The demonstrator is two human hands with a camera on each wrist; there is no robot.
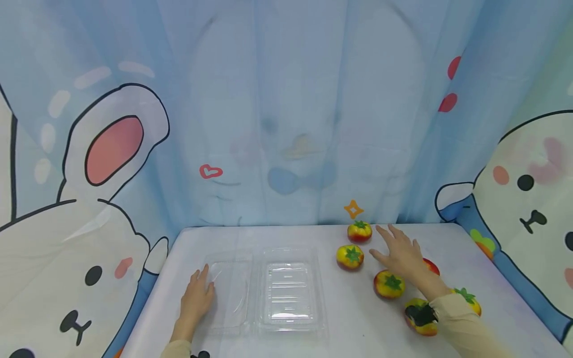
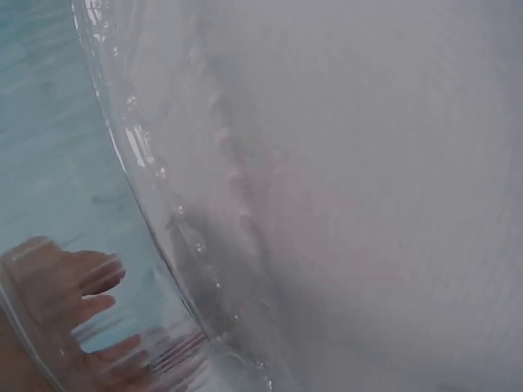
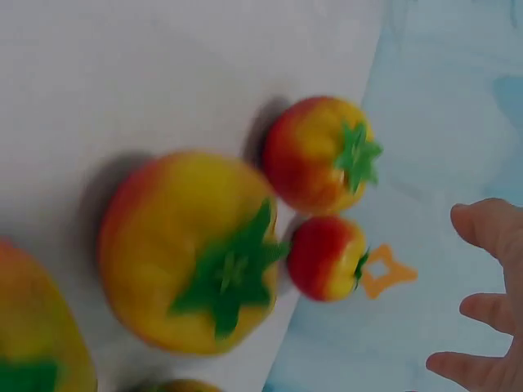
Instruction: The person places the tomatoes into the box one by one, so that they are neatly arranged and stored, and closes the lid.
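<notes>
My left hand (image 1: 196, 298) is at the left edge of an opened clear plastic clamshell box (image 1: 321, 293), its fingers extended beside the shallower half. Whether they touch the plastic I cannot tell. In the left wrist view the hand (image 2: 57, 314) appears low on the left, near the shiny plastic edge (image 2: 143, 184). My right hand (image 1: 400, 253), fingers spread, is over a group of yellow-and-red tomato-like fruits with green star-shaped tops and holds nothing. Near it are a front fruit (image 1: 388, 284), a left fruit (image 1: 350, 257) and a back fruit (image 1: 359, 231). The right forearm partly hides others.
A white tabletop (image 1: 349, 318) carries everything. Behind it hangs a blue curtain (image 1: 291, 99) with cartoon animals printed on it. Under the right sleeve lies a fruit (image 1: 423, 328) with a black object (image 1: 421, 314) in front of it; another fruit (image 1: 472, 303) sits to the right.
</notes>
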